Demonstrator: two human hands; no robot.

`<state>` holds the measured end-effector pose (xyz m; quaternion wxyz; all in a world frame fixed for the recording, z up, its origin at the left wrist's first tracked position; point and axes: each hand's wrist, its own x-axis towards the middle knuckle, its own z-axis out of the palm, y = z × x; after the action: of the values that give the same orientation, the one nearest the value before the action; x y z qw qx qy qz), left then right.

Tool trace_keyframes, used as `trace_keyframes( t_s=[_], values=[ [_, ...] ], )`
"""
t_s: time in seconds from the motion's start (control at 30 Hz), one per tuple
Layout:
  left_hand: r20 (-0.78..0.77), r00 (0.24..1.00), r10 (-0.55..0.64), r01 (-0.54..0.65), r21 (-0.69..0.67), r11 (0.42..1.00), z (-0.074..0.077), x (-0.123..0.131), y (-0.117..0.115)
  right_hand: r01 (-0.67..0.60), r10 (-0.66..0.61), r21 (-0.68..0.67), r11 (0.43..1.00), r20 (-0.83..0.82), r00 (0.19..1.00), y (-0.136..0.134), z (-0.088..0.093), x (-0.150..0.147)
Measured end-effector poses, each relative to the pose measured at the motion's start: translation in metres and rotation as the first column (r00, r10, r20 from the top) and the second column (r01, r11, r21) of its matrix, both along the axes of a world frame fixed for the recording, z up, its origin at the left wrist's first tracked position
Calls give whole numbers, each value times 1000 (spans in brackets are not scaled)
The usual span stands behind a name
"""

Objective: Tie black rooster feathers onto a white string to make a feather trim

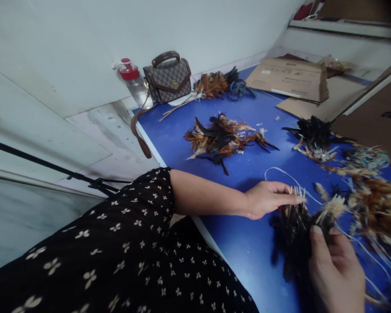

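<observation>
While left grip (270, 198) pinches quill tips (298, 191) | right grip (337, 269) clamps black feather bundle (291, 237)

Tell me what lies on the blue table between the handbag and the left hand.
In the head view, a loose pile of brown and black feathers lies between the handbag and the left hand, touching neither.

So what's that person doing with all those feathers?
A person in a black flowered dress works at the blue table. Their left hand pinches the pale quill ends of a bunch of black feathers, and the right hand grips the same bunch lower down. A thin white string loops beside it. A brown and black feather pile, a patterned brown handbag and a red-capped water bottle sit farther back.
</observation>
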<state>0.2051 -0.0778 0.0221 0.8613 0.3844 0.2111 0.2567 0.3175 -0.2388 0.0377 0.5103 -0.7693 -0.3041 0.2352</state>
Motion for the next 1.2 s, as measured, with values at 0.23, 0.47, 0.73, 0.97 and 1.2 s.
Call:
trace_keyframes(
  t_s=[0.23, 0.47, 0.73, 0.97, 1.2],
  values=[
    [-21, 996, -92, 95, 212, 973, 6, -8, -3, -26, 27, -38, 999, 28, 999, 1, -6, 1],
    [-73, 985, -158, 172, 258, 951, 4, -12, -5, 11, -12, -17, 1000, -64, 998, -2, -10, -2],
    [-54, 990, -130, 139, 229, 964, 4, -7, -4, 107, -98, 43, 993, -171, 980, 1, 0, -11],
    [-90, 956, -280, 293, 232, 927, 16, -20, -4, 56, -55, 9, 998, -56, 997, -2, 1, -8],
    [-77, 975, -210, 224, 279, 934, 10, -17, -7, 162, -164, 44, 986, 38, 986, 0, 7, -21]
  ],
)
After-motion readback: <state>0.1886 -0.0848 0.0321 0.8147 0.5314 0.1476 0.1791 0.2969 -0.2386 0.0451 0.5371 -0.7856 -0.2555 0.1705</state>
